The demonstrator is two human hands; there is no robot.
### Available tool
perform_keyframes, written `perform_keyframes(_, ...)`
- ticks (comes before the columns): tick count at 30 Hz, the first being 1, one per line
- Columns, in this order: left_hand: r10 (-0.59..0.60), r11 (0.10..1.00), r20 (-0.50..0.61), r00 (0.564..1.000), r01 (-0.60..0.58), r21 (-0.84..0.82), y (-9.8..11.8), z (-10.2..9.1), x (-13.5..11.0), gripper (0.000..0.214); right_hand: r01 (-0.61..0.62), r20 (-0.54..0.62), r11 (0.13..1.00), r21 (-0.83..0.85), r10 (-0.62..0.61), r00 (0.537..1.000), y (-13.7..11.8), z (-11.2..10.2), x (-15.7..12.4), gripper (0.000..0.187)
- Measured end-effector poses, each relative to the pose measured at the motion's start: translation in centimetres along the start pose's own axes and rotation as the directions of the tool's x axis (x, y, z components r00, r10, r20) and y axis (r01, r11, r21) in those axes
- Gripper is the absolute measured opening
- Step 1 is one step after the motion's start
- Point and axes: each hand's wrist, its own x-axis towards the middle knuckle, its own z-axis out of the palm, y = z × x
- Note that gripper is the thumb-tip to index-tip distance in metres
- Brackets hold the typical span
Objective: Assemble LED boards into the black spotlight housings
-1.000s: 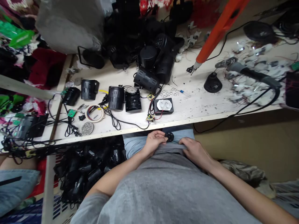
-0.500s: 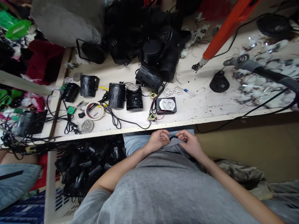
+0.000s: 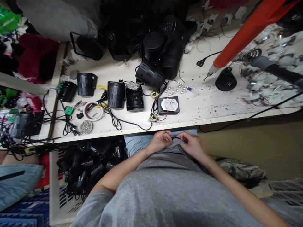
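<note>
Below the bench edge, my left hand [image 3: 161, 141] has its fingers curled in at the hem of the grey T-shirt [image 3: 165, 189]. Facing it, my right hand [image 3: 192, 144] pinches the same hem, and a bit of something dark shows between the two. Just beyond the hands, on the bench [image 3: 196, 118], lies a black rectangular block with a white lens plate [image 3: 169, 104] holding several clear lenses. Red wires run from it to a small yellow circuit board [image 3: 153, 117]. Loose clear lenses [image 3: 174, 90] and a blue screwdriver [image 3: 187, 87] are behind.
An orange power screwdriver [image 3: 246, 37] hangs at the right, near a black lamp base [image 3: 225, 79] and a heap of white wired parts [image 3: 272, 75]. Black housings [image 3: 116, 94] and a tape ring [image 3: 93, 111] stand left. A crate [image 3: 54, 189] of black parts is below; a person's leg [image 3: 19, 184] shows left.
My view has shifted slightly, so the bench things sit a little differently and the orange screwdriver appears nearer and lower. Both hands stay at the shirt hem, almost unmoved.
</note>
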Motion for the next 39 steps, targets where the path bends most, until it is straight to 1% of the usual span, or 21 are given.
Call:
perform_keyframes(6,-0.018,1.0,-0.004,1.0,0.018,-0.007,-0.1,0.0,-0.2,0.034,-0.003,0.031,1.0,-0.01,0.004,1.0,0.2,-0.2,-0.3,0.041)
perform_keyframes(10,-0.041,0.999,-0.013,0.999,0.042,0.017,-0.1,0.1,0.0,0.034,-0.012,0.029,1.0,-0.024,0.013,0.999,0.6,-0.1,-0.3,0.039)
perform_keyframes(12,-0.041,0.999,-0.035,0.999,0.042,0.03,0.1,0.1,-0.1,0.033,-0.012,0.03,1.0,-0.027,0.013,0.999,0.7,-0.1,-0.5,0.042)
perform_keyframes(14,-0.027,0.998,-0.076,0.997,0.031,0.055,0.5,-0.1,-0.6,0.033,-0.014,0.044,1.0,-0.024,0.015,0.999,0.8,-0.3,-1.0,0.05)
perform_keyframes(17,-0.005,0.994,-0.125,0.992,0.018,0.105,1.8,-0.4,-2.6,0.033,-0.022,0.062,0.999,-0.031,0.023,0.998,0.9,-1.0,-1.8,0.059)
perform_keyframes(19,0.001,0.994,-0.138,0.99,0.014,0.107,3.1,-0.5,-4.3,0.034,-0.029,0.056,0.998,-0.059,0.032,0.998,1.1,-1.4,-2.2,0.055)
perform_keyframes(21,0.01,0.998,-0.149,0.989,-0.001,0.058,4.6,-0.4,-5.8,0.037,-0.035,0.039,0.994,-0.1,0.039,0.998,1.4,-1.6,-2.3,0.046)
perform_keyframes(24,0.076,0.994,-0.215,0.974,-0.091,-0.063,6.8,-0.3,-6.7,0.04,-0.028,0.029,0.986,-0.166,0.033,0.999,1.5,-1.1,-2.1,0.03)
perform_keyframes(27,0.171,0.963,-0.318,0.932,-0.227,-0.148,8.7,-0.6,-6.1,0.043,0.003,0.033,0.973,-0.23,0.005,0.999,1.4,-0.2,-1.7,0.013)
perform_keyframes(29,0.214,0.937,-0.375,0.902,-0.299,-0.183,9.8,-1.0,-5.3,0.046,0.029,0.032,0.964,-0.266,-0.021,0.999,1.2,0.3,-1.4,0.005)
perform_keyframes(31,0.241,0.915,-0.417,0.876,-0.349,-0.204,10.7,-1.5,-4.5,0.049,0.052,0.034,0.955,-0.291,-0.044,0.998,1.1,0.4,-1.0,0.001)
perform_keyframes(33,0.262,0.898,-0.443,0.857,-0.384,-0.212,11.4,-1.8,-3.8,0.051,0.064,0.041,0.948,-0.312,-0.054,0.998,0.9,0.4,-0.7,0.004)
perform_keyframes(36,0.268,0.889,-0.459,0.847,-0.401,-0.222,12.0,-2.1,-3.1,0.054,0.048,0.056,0.939,-0.339,-0.031,0.998,0.7,0.2,-0.5,0.007)
perform_keyframes(39,0.252,0.894,-0.454,0.855,-0.385,-0.229,12.3,-2.2,-2.7,0.058,0.015,0.082,0.934,-0.357,0.015,0.996,0.6,0.1,-0.3,0.008)
